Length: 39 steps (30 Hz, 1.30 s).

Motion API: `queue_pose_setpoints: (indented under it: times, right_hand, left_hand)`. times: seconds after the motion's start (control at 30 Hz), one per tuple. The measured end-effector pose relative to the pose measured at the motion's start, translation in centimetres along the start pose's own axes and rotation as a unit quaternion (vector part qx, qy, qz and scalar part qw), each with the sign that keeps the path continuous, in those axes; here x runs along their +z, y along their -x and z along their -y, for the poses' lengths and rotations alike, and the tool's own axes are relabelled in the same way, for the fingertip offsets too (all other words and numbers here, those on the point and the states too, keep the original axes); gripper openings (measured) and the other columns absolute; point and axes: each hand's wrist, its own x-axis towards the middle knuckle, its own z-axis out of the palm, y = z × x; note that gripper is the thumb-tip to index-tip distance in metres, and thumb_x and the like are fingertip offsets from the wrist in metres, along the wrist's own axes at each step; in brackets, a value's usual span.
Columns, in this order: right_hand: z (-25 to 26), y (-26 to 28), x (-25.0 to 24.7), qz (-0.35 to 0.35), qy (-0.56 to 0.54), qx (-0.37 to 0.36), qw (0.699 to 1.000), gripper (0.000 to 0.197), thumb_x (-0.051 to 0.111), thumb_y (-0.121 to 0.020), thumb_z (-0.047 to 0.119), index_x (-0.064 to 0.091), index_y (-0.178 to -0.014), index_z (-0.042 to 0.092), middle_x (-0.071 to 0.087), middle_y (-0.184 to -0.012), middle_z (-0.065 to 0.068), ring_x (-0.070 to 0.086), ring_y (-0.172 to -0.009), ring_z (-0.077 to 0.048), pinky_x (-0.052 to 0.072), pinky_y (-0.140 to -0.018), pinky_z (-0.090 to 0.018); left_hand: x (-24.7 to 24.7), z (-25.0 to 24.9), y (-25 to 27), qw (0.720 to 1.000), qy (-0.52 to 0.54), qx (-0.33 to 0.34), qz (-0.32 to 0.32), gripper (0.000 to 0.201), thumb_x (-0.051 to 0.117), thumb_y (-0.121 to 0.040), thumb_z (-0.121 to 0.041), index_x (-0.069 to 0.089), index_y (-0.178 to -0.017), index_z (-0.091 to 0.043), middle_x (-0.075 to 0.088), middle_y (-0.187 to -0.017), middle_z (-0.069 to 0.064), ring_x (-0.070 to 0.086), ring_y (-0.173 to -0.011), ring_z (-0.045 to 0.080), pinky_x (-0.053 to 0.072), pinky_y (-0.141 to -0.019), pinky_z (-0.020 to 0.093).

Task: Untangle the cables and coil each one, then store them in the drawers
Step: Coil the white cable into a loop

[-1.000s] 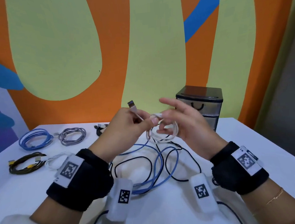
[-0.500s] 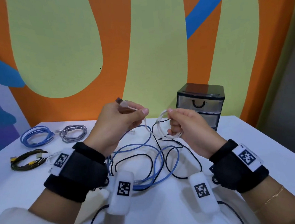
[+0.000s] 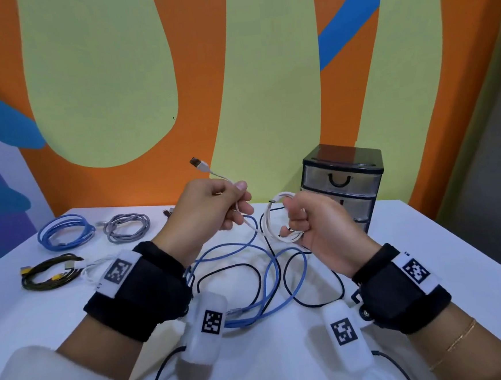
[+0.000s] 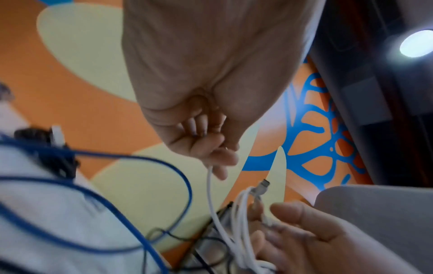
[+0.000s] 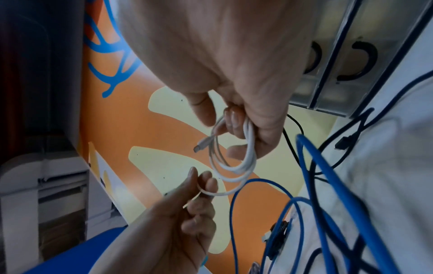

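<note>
Both hands are raised above the table with a white cable [image 3: 271, 222] between them. My right hand [image 3: 312, 224] grips its small coil of loops [image 5: 236, 157], fingers curled through it. My left hand [image 3: 214, 207] pinches the free end, and the USB plug [image 3: 199, 164] sticks up past the thumb. A short slack stretch [image 4: 211, 194] runs between the hands. Below them a blue cable [image 3: 244, 280] and a black cable [image 3: 310, 278] lie tangled on the white table [image 3: 428, 250]. The small drawer unit [image 3: 343, 184] stands behind my right hand, drawers closed.
At the left of the table lie coiled cables: a blue coil [image 3: 65, 236], a grey coil [image 3: 126, 231], a black-and-yellow coil [image 3: 50, 271] and a white bundle [image 3: 95, 269]. The painted wall rises just behind the table's far edge.
The hands have drawn a little apart, the left lifting the plug end up and left. My right hand has closed round the coil, with its fingers no longer spread.
</note>
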Motion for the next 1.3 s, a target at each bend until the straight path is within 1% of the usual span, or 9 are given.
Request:
queue_pose_setpoints:
  times: [0.17, 0.37, 0.53, 0.67, 0.9, 1.07, 1.13, 1.2, 1.3]
  right_hand:
    - [-0.8, 0.1, 0.0, -0.004, 0.116, -0.071, 0.991, 0.014, 0.07, -0.099, 0.013, 0.065, -0.086, 0.017, 0.059, -0.083, 0.005, 0.052, -0.061, -0.005, 0.05, -0.073, -0.035]
    - [-1.7, -0.2, 0.3, -0.022, 0.07, -0.075, 0.994, 0.006, 0.064, -0.104, 0.022, 0.07, -0.104, 0.019, 0.063, -0.081, 0.013, 0.055, -0.055, -0.006, 0.048, -0.084, -0.041]
    - [-2.3, 0.2, 0.9, 0.009, 0.066, -0.091, 0.994, 0.013, 0.063, -0.105, 0.022, 0.068, -0.117, 0.02, 0.039, -0.084, -0.007, 0.04, -0.056, -0.011, 0.056, -0.082, -0.034]
    - [-2.6, 0.2, 1.2, 0.009, 0.032, -0.07, 0.997, 0.018, 0.058, -0.108, 0.022, 0.066, -0.121, 0.013, 0.031, -0.074, 0.002, 0.032, -0.057, -0.011, 0.054, -0.077, -0.031]
    - [-2.8, -0.2, 1.0, -0.022, 0.005, -0.059, 0.998, 0.03, 0.045, -0.113, 0.031, 0.062, -0.1, 0.01, 0.024, -0.064, 0.006, 0.028, -0.053, -0.012, 0.055, -0.071, -0.03]
    - [-2.6, 0.0, 1.1, 0.02, 0.014, -0.037, 0.999, 0.042, 0.047, -0.112, 0.028, 0.067, -0.076, 0.021, 0.034, -0.067, 0.001, 0.031, -0.053, -0.012, 0.05, -0.068, -0.031]
    - [-2.7, 0.2, 1.3, 0.065, -0.002, -0.033, 0.997, 0.044, 0.046, -0.112, 0.028, 0.067, -0.074, 0.023, 0.037, -0.069, 0.002, 0.029, -0.055, -0.012, 0.045, -0.066, -0.03]
    - [-2.9, 0.2, 1.3, 0.085, -0.029, -0.033, 0.995, 0.032, 0.049, -0.111, 0.031, 0.067, -0.09, 0.016, 0.04, -0.07, 0.001, 0.029, -0.057, -0.012, 0.038, -0.071, -0.033]
    - [-2.9, 0.3, 1.2, 0.103, -0.08, -0.028, 0.991, 0.026, 0.052, -0.11, 0.031, 0.064, -0.1, 0.011, 0.034, -0.07, 0.0, 0.025, -0.061, -0.014, 0.037, -0.073, -0.035]
  left_hand:
    - [0.0, -0.4, -1.1, 0.992, 0.076, -0.02, 0.094, 0.02, 0.057, -0.108, -0.004, 0.073, -0.12, -0.001, 0.078, -0.095, 0.01, 0.068, -0.076, 0.011, 0.058, -0.073, 0.019]
    - [-0.1, 0.6, -0.3, 0.998, 0.052, 0.006, 0.026, 0.014, 0.067, -0.105, -0.018, 0.076, -0.113, -0.013, 0.082, -0.103, 0.005, 0.059, -0.084, 0.013, 0.046, -0.08, 0.032]
    - [0.1, 0.8, 0.1, 0.997, 0.063, 0.032, 0.0, 0.013, 0.067, -0.105, -0.019, 0.078, -0.111, -0.014, 0.081, -0.098, 0.004, 0.065, -0.09, 0.012, 0.051, -0.082, 0.03]
    - [0.8, 1.1, 0.5, 0.997, 0.059, 0.054, -0.021, 0.013, 0.067, -0.105, -0.019, 0.078, -0.11, -0.014, 0.079, -0.092, 0.002, 0.067, -0.087, 0.011, 0.053, -0.079, 0.026]
    - [0.6, 0.8, 1.1, 0.994, 0.073, 0.074, 0.023, 0.015, 0.08, -0.091, -0.023, 0.082, -0.102, -0.013, 0.082, -0.109, 0.005, 0.064, -0.083, 0.011, 0.053, -0.081, 0.029]
    - [1.0, 0.5, 1.7, 0.99, 0.005, 0.087, 0.111, 0.023, 0.095, -0.079, -0.031, 0.085, -0.095, -0.017, 0.074, -0.097, 0.033, 0.058, -0.083, 0.028, 0.044, -0.083, 0.038]
    - [1.2, 0.2, 1.9, 0.992, 0.002, 0.074, 0.098, 0.021, 0.095, -0.076, -0.021, 0.082, -0.09, -0.013, 0.074, -0.08, 0.018, 0.057, -0.07, 0.019, 0.044, -0.073, 0.028]
    - [1.4, 0.0, 1.9, 0.997, -0.008, 0.056, 0.055, 0.033, 0.097, -0.071, -0.017, 0.074, -0.094, -0.012, 0.068, -0.081, -0.001, 0.053, -0.062, 0.013, 0.042, -0.063, 0.022]
    - [1.5, 0.0, 1.7, 0.998, -0.05, 0.026, 0.023, 0.04, 0.097, -0.072, -0.019, 0.073, -0.104, -0.021, 0.061, -0.086, -0.003, 0.048, -0.059, 0.012, 0.038, -0.059, 0.024]
